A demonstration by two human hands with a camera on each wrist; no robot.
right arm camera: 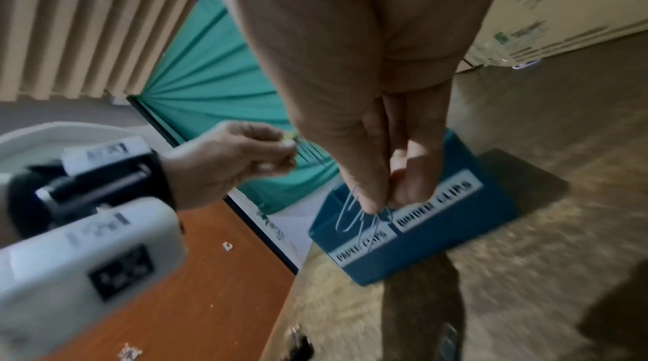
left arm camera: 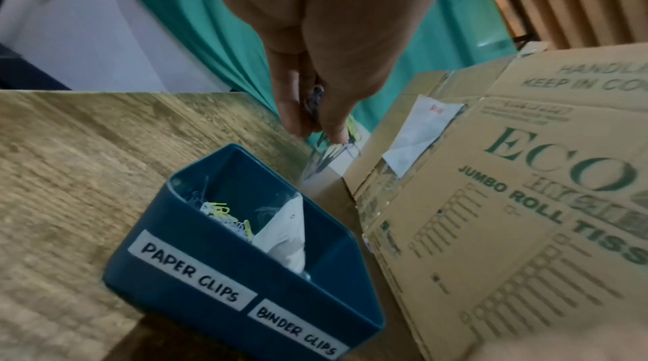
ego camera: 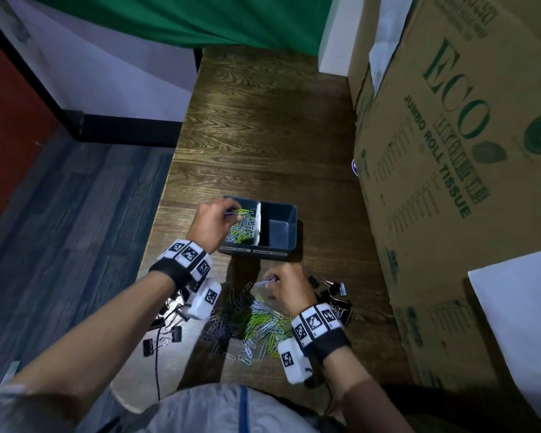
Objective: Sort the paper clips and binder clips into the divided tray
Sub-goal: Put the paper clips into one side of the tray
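A blue divided tray [ego camera: 289, 214] stands on the wooden table, labelled PAPER CLIPS [left arm camera: 191, 273] and BINDER CLIPS [left arm camera: 298, 332]. Its left compartment holds green and white paper clips [ego camera: 241, 228]; a white divider [ego camera: 257, 221] splits it and the right compartment shows bare. My left hand [ego camera: 214, 218] hovers over the left compartment, pinching a few paper clips [left arm camera: 331, 142]. My right hand [ego camera: 286, 289] is nearer me, above the loose pile of paper clips [ego camera: 256, 320], and pinches several silvery paper clips [right arm camera: 357, 214]. Black binder clips [ego camera: 334, 295] lie right of that hand.
More black binder clips [ego camera: 166, 326] lie at the table's left front edge. A big cardboard box [ego camera: 456, 170] marked ECO walls off the right side, close to the tray. The table's left edge [ego camera: 172, 170] drops to the floor. Green cloth [ego camera: 185, 17] hangs beyond the far end.
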